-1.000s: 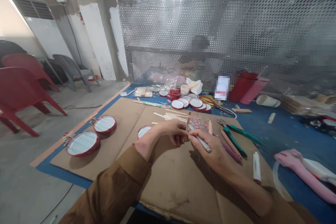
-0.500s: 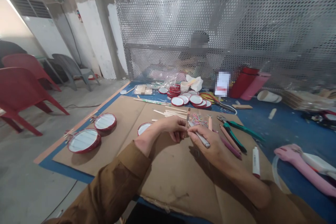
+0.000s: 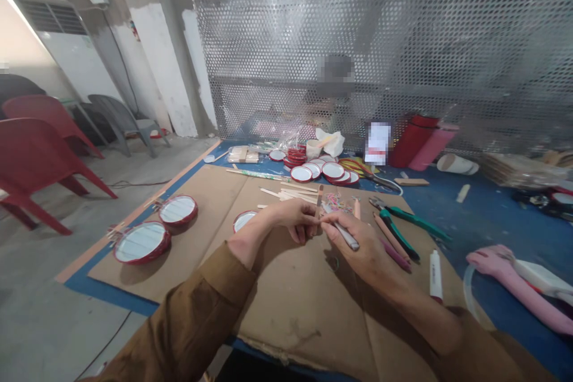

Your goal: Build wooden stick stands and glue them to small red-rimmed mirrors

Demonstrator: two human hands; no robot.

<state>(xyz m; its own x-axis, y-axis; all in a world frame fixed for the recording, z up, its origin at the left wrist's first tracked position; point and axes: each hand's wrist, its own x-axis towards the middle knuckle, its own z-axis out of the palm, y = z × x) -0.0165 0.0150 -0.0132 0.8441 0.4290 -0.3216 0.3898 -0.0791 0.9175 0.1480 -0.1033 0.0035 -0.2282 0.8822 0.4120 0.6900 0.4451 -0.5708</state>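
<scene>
Over the middle of the cardboard point(image 3: 286, 310), my left hand point(image 3: 295, 218) pinches a short brown wooden stick point(image 3: 320, 194) that stands upright from its fingertips. My right hand point(image 3: 356, 239) has its fingers closed around a grey-white tool point(image 3: 345, 235), and its fingertips meet those of my left hand. Behind the hands lie pale wooden sticks point(image 3: 298, 191) and a heap of coloured bands point(image 3: 335, 202). A round white disc with a red rim point(image 3: 244, 221) is partly hidden by my left wrist.
Two red-rimmed discs point(image 3: 178, 210) rest at left. More discs point(image 3: 333, 171) are piled behind. Green-handled pliers point(image 3: 398, 233), a white tube point(image 3: 436, 274) and a pink glue gun point(image 3: 514, 286) lie right. A perforated metal screen point(image 3: 286, 59) stands at the back.
The view has shifted very slightly. Both hands stay together at nearly the same spot, with the same stick and tool held.
</scene>
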